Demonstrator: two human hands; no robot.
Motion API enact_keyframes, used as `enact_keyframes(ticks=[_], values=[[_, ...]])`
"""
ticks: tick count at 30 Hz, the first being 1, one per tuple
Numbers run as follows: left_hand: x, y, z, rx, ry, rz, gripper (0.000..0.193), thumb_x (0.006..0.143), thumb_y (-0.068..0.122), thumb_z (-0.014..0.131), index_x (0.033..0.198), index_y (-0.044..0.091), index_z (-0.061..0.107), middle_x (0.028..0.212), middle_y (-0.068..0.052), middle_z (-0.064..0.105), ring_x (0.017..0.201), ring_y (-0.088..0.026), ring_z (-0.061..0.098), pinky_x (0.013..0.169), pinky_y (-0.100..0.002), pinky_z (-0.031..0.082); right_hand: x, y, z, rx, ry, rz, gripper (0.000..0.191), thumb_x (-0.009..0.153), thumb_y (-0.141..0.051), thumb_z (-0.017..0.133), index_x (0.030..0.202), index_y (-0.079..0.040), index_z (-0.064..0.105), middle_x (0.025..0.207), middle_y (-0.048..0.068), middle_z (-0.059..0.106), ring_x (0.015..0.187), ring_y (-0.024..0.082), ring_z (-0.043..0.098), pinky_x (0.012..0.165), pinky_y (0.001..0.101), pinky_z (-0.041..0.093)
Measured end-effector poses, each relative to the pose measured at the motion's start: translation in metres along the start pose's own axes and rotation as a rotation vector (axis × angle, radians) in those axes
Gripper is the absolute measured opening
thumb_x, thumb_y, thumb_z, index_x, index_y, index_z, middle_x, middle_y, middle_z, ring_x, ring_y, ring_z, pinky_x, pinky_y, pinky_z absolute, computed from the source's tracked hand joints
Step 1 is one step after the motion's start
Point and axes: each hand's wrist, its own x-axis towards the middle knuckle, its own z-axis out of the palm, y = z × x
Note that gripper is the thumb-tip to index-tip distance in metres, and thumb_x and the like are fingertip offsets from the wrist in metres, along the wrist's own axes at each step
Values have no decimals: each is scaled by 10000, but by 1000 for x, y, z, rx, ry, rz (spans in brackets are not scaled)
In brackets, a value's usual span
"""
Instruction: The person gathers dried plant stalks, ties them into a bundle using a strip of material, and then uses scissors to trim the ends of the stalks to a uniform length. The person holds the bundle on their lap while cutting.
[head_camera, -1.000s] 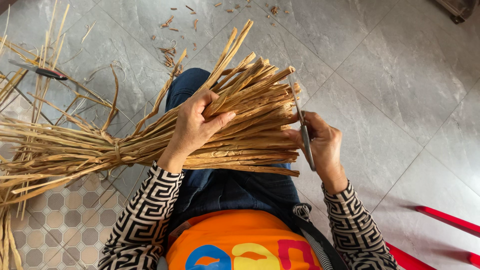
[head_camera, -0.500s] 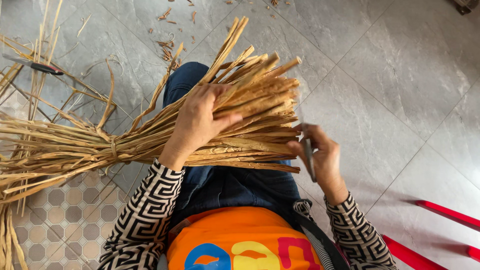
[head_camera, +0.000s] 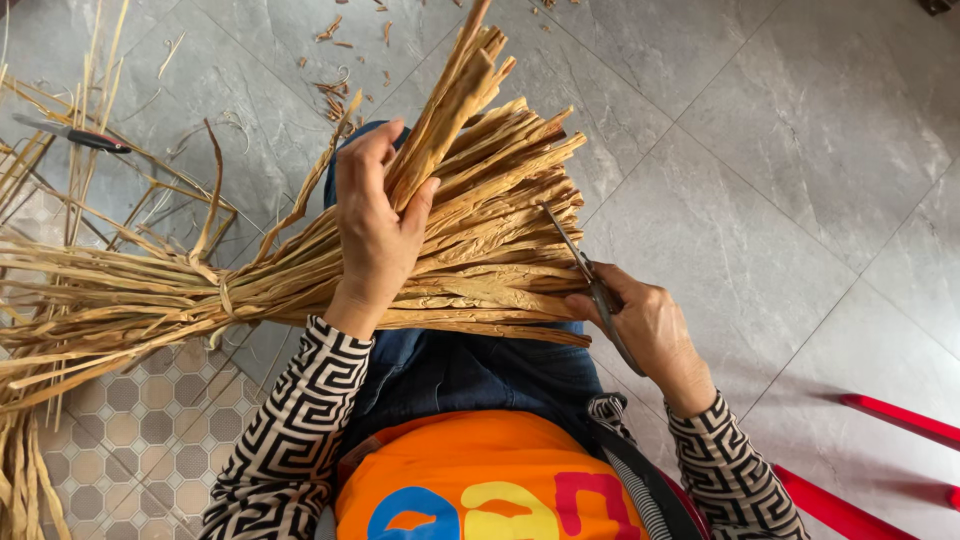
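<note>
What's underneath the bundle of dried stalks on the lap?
Under the bundle of dried stalks a blue-jeaned leg and grey floor tiles show. The knee and the tiles directly beneath are covered.

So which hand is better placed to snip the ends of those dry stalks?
Probably the right hand: it holds the scissors, blades at the bundle of dry stalks. The left hand is busy gripping a few stalks.

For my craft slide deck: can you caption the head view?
Left hand lifts dried tan fibre strips from a tied bundle while right hand holds metal scissors.
</note>
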Motion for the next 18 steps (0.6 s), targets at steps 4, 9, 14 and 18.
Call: enact_keyframes(ticks=[4,9,14,18], values=[[0,2,0,188,-50,128,562,1001,137,737,1477,98,441,1295,-91,631,1195,-287,654,1088,-469,502,-5,0,-1,-49,2,-21,550,822,-454,763,1213,-71,705,529,89,630,439,188,599,473,357,474],[-1,-10,-2,55,-204,-133,566,1051,212,713,1506,81,403,1285,-96,635,1157,-206,634,1011,-429,544,-8,0,-2,-40,16,-86,538,828,-438,770,1197,-52,705,547,101,631,446,196,607,480,363,483],[-8,-16,-1,-29,-54,153,273,1086,196,630,1335,222,521,1460,-148,492,1360,-256,523,1146,-404,497,-11,-1,-2,-23,4,-122,517,825,-404,790,1179,-37,705,601,126,656,471,208,624,495,365,493],[-11,-9,-8,233,-172,267,94,1068,238,724,1077,279,640,1502,-21,524,1450,-243,501,1232,-410,397,-14,0,1,24,-50,-71,505,826,-364,792,1205,-44,696,604,146,670,485,209,656,505,357,505]])
